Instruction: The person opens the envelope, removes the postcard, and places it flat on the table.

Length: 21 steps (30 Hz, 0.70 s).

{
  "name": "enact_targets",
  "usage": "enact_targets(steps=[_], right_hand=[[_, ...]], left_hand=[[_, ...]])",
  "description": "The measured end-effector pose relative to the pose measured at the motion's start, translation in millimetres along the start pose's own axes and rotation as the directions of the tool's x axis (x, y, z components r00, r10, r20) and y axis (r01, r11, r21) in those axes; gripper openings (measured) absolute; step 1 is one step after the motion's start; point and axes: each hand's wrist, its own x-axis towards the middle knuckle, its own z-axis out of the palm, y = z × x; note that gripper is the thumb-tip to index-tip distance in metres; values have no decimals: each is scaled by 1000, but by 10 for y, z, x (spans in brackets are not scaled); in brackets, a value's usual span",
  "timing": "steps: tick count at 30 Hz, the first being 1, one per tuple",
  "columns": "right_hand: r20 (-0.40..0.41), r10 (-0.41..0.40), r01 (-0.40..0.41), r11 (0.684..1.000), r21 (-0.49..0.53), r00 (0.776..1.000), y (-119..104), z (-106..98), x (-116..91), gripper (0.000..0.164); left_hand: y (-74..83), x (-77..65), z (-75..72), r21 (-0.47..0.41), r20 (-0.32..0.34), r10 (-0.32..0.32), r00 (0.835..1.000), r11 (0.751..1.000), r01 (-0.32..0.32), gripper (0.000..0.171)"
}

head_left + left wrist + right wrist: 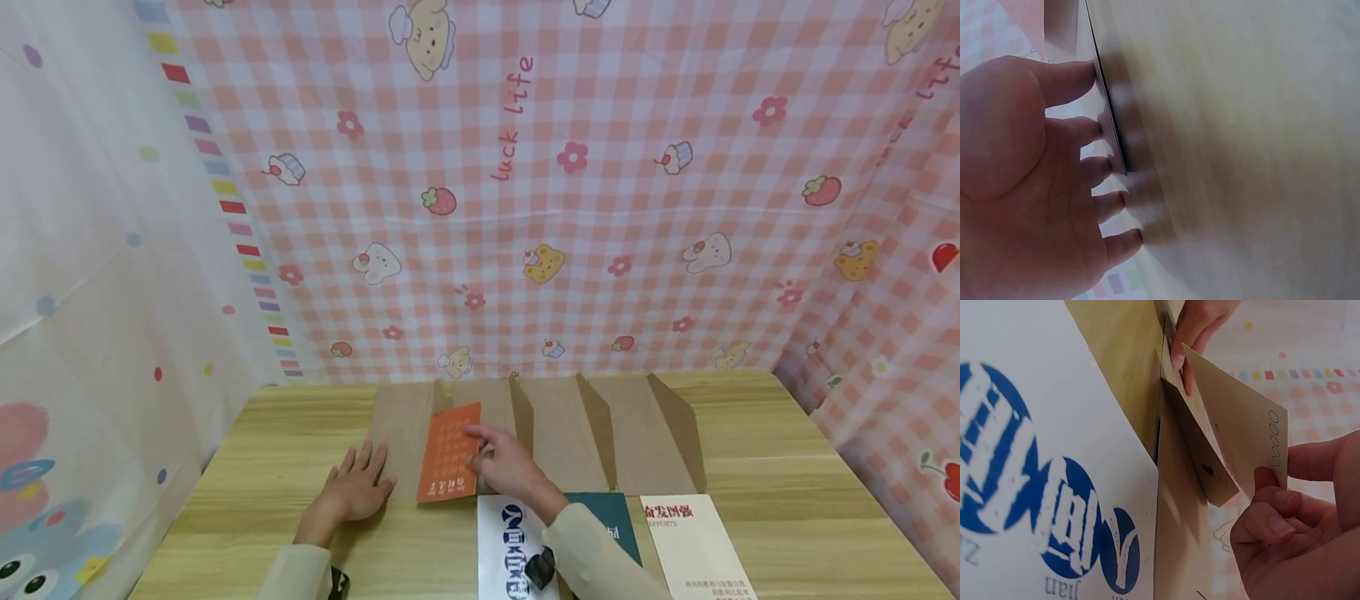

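Observation:
An orange card [446, 457] with pale lettering is pinched at its right edge between the thumb and finger of my right hand [508, 468]. Its plain tan back [1244, 419], seen in the right wrist view, carries a row of loops. The card is tilted over the left part of a brown cardboard piece [564, 437] that has several upright flaps. My left hand [354, 490] lies with fingers spread, its fingertips on the cardboard's left edge; in the left wrist view the thumb [1072, 81] and some fingers touch that thin edge.
In front of the cardboard lie a white card with blue lettering [491, 533], a teal card [618, 521] partly under my right sleeve, and a cream card with red lettering [693, 537]. A checked cloth [480, 250] hangs behind the wooden table [780, 467].

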Motion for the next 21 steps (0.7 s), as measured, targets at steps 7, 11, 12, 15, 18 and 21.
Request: enact_targets(steps=[7,11,12,15,18,21], right_hand=[[33,9,-9,1000,14,999,-21,32,-75,51],[60,-11,11,1000,-5,998,-22,46,-121,51],[68,-12,12,1000,-4,998,-25,50,-133,51],[96,-6,5,1000,9,995,-40,56,-168,51],[119,13,-17,999,31,993,-50,62,-199,50],[138,24,-31,998,51,990,-54,70,-224,50]], left_hand=[[16,-11,-5,-1,-6,-2,1000,1000,2,61],[7,4,10,-3,-13,-4,1000,1000,4,58],[-12,22,27,0,-13,-5,1000,1000,5,59],[-20,32,36,-9,-12,-13,1000,1000,13,57],[-24,38,40,-7,-11,-20,1000,1000,20,56],[-3,23,23,0,-15,-22,1000,1000,22,55]])
